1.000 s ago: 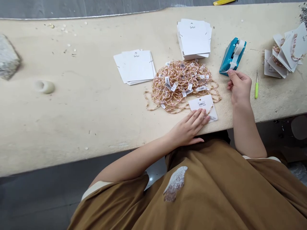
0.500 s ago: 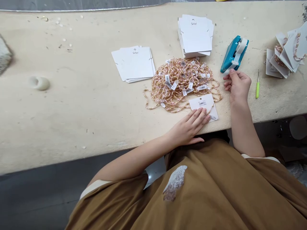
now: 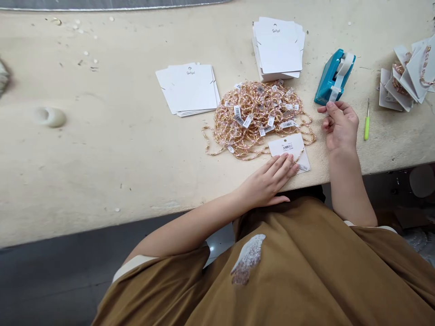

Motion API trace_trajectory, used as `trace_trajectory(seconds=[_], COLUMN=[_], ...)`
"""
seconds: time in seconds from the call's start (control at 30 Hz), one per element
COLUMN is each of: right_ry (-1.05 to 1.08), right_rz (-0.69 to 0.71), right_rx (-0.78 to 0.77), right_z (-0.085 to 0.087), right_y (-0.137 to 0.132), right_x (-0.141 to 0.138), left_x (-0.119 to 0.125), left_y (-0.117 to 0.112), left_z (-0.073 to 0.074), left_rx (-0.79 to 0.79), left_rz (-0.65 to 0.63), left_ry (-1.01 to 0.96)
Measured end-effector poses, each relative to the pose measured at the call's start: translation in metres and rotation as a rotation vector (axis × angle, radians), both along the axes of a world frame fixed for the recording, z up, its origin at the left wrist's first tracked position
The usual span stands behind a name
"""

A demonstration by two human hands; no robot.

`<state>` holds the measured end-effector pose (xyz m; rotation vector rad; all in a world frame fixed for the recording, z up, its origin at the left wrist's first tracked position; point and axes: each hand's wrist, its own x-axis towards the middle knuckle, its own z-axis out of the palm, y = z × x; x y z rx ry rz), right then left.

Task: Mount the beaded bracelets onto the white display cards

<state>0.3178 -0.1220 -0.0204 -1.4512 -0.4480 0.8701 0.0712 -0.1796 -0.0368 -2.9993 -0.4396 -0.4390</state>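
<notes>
My left hand (image 3: 273, 179) lies flat with fingers stretched out, pressing a white necklace card (image 3: 288, 147) to the table near its front edge. A barcode label shows on the card, and a beaded strand crosses its right corner by my fingertips. My right hand (image 3: 341, 124) is raised just below a teal tape dispenser (image 3: 328, 81), thumb and forefinger pinched on a piece of clear tape that hardly shows. Right behind the card is a heap of pink and gold bead necklaces (image 3: 254, 113) with small barcode tags.
Two stacks of white cards, a left stack (image 3: 190, 90) and a back stack (image 3: 280, 50), stand behind the heap. A green-handled pick tool (image 3: 366, 127) lies right of my right hand. Farther right are carded necklaces (image 3: 404, 81). A tape roll (image 3: 50, 117) lies at left.
My right hand has drawn slightly down and away from the dispenser, its fingers turned more upward. The left hand stays on the card. The view has shifted a little.
</notes>
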Motion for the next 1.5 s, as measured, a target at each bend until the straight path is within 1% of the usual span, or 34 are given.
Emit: trace_trajectory(seconds=[0.13, 0.3, 0.4, 0.53, 0.63, 0.8, 0.9, 1.07, 1.27, 1.37, 1.43, 1.5], right_ry=[0.011, -0.038, -0.052, -0.062, -0.118, -0.248, -0.264, -0.277, -0.324, -0.307, -0.28, -0.243], right_rz=[-0.038, 0.0, -0.025, -0.053, -0.018, 0.127, 0.155, 0.173, 0.184, 0.149, 0.124, 0.122], right_rx=[-0.07, -0.043, -0.043, -0.121, -0.155, -0.127, -0.127, -0.146, -0.156, -0.158, -0.168, -0.142], right_z=[0.004, 0.006, 0.008, 0.009, 0.001, -0.025, -0.033, -0.035, -0.04, -0.037, -0.032, -0.026], right_y=[0.002, 0.006, 0.007, 0.009, 0.01, 0.01, 0.01, 0.012, 0.014, 0.015, 0.016, 0.014], right_x=[0.001, -0.002, -0.006, -0.008, -0.001, 0.021, 0.027, 0.03, 0.033, 0.028, 0.023, 0.019], left_x=[0.001, 0.001, 0.001, 0.001, 0.001, 0.001, 0.001, 0.001, 0.002, 0.001, 0.001, 0.002], left_y=[0.0, 0.0, 0.0, 0.0, -0.001, -0.001, 0.0, -0.001, -0.002, -0.002, -0.002, -0.001], left_z=[0.0, 0.001, 0.001, 0.0, -0.002, -0.002, -0.001, -0.002, -0.005, -0.006, -0.006, -0.005], left_rx=[0.008, 0.02, 0.023, 0.023, 0.027, 0.015, 0.006, -0.014, -0.112, -0.126, -0.109, -0.105], left_rz=[0.001, 0.005, 0.005, 0.005, 0.009, 0.002, -0.003, -0.004, -0.007, -0.006, -0.006, -0.011], left_ry=[0.002, 0.002, 0.009, 0.011, 0.009, 0.012, 0.027, 0.042, 0.093, 0.09, 0.078, 0.074])
